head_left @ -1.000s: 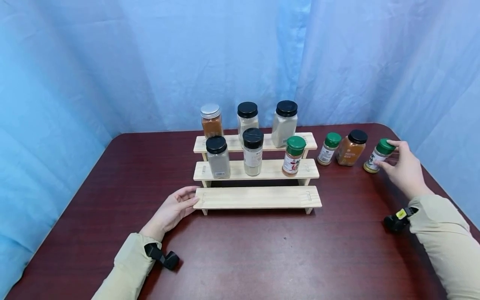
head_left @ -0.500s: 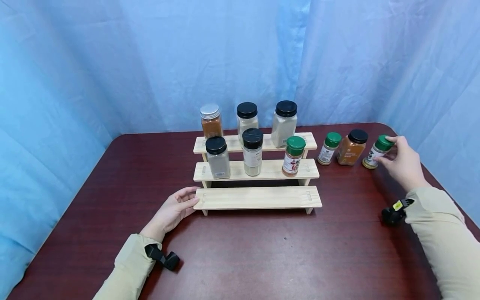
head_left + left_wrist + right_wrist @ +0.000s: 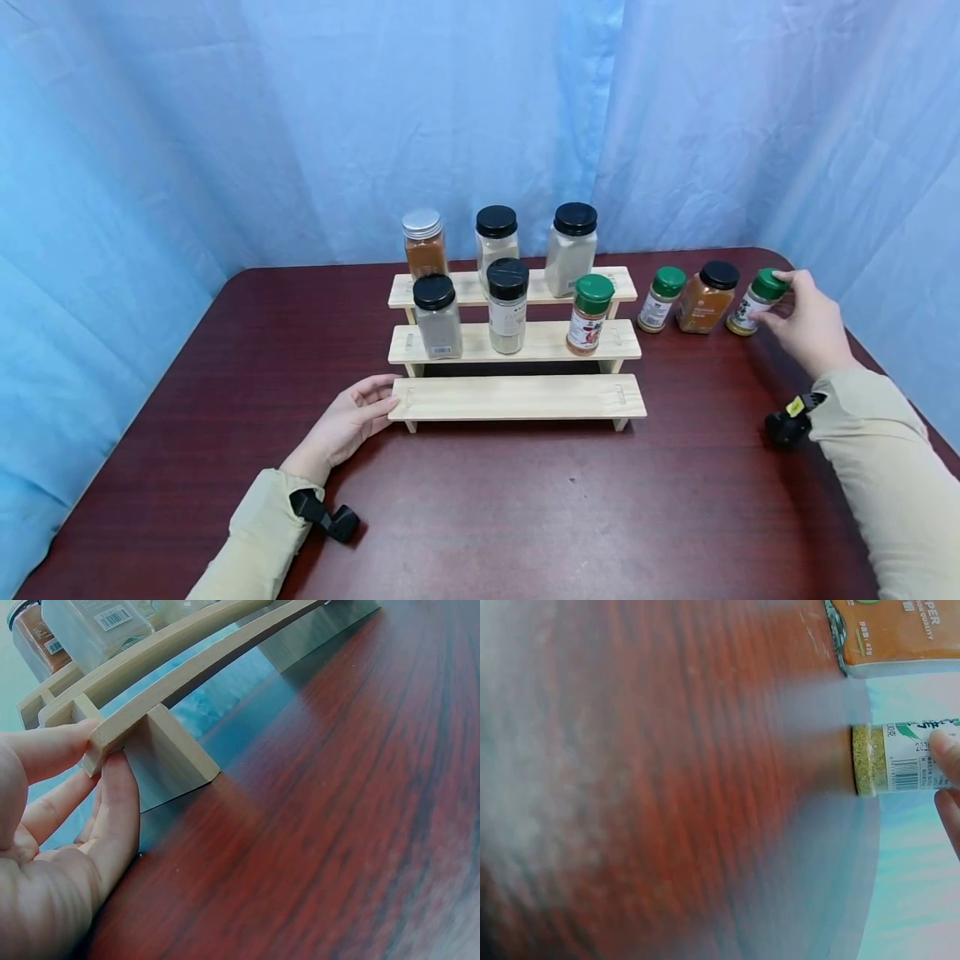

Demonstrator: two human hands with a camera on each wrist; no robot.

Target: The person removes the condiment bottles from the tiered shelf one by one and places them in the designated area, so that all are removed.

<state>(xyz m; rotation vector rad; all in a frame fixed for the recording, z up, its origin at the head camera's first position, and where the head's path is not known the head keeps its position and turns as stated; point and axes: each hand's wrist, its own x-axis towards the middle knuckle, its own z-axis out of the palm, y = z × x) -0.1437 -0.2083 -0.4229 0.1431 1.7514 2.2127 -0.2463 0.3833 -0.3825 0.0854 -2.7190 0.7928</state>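
Note:
A three-tier wooden spice rack [image 3: 517, 398] stands mid-table. My left hand [image 3: 350, 422] pinches the left end of its lowest shelf; in the left wrist view the thumb [image 3: 64, 742] lies on top and the fingers underneath. At the far right my right hand [image 3: 812, 323] grips a small green-lidded spice jar [image 3: 752, 305], which stands upright. The right wrist view shows its yellowish contents and barcode label [image 3: 911, 761], with a thumb and a finger on it. Left of that jar stand a black-lidded jar of orange powder [image 3: 705, 300] and another green-lidded jar [image 3: 660, 302].
The top shelf bears a silver-lidded jar [image 3: 425, 242] and two black-lidded jars [image 3: 572, 254]. On the middle shelf are two more black-lidded jars [image 3: 438, 325] and a green-lidded jar [image 3: 589, 317]. Blue curtains [image 3: 375, 125] hang behind the dark red table [image 3: 517, 517].
My right hand has shifted slightly back with the green-lidded spice jar, which now stands a little closer to the orange jar. My left hand stays on the rack's end.

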